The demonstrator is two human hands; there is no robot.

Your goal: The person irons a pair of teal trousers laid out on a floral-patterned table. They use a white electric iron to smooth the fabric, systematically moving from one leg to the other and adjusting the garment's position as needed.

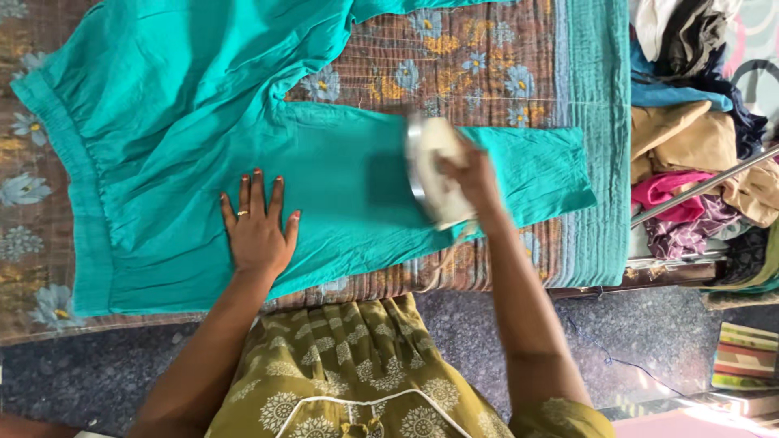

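Note:
A teal pair of trousers [162, 122] lies spread flat on a brown floral quilt [454, 65]. My left hand [258, 225] rests palm down, fingers spread, on the lower trouser leg, with a ring on one finger. My right hand [475, 177] grips the handle of a white clothes iron [432, 166], blurred by motion, standing on the same trouser leg to the right of my left hand. The iron's cord trails down toward the quilt's near edge.
A heap of mixed clothes [698, 138] in tan, pink, blue and dark colours lies at the right, crossed by a metal rod [706, 185]. A teal quilted cloth [596, 97] lines the quilt's right side. Dark speckled floor [641, 341] shows below, with striped folded fabric [745, 357] at the lower right.

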